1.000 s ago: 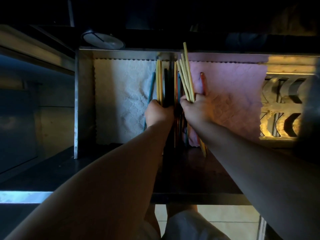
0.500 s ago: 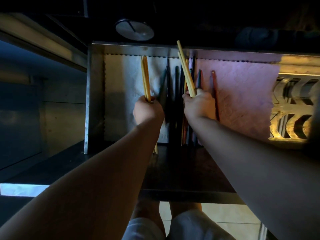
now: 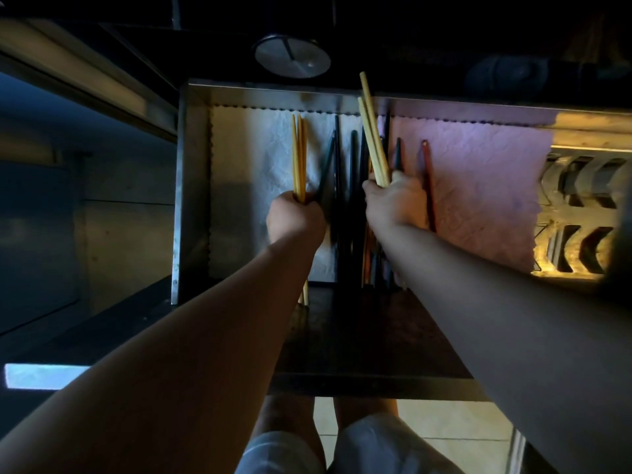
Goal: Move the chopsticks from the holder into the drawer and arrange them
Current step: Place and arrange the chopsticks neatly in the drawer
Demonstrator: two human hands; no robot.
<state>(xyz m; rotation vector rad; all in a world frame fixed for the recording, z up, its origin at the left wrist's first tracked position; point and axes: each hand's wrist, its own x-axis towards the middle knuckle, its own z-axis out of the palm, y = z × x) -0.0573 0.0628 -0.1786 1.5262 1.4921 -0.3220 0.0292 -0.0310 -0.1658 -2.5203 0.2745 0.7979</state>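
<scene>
Stainless steel made up the open drawer [image 3: 191,200], seen from above in dim light, its left wall bright against the dark cabinet. A white crinkled cloth [image 3: 253,186] lined the drawer's left half. Over this cloth the left hand [image 3: 294,224] was curled in a fist around a few yellow wooden chopsticks [image 3: 299,159], tips pointing toward the drawer's back; whether they touched the cloth could not be told. Just right of that fist, a row of dark chopsticks [image 3: 352,186] lay lengthwise down the drawer's middle. Beside them the right hand [image 3: 393,203] clutched a bundle of pale wooden chopsticks [image 3: 371,131], tilted leftward, the longest tip reaching past the back rim. A single red chopstick [image 3: 428,186] lay just beside that hand on a pink quilted cloth [image 3: 485,186] covering the right half. At the far right sat a perforated metal rack [image 3: 578,227], lit yellow.
</scene>
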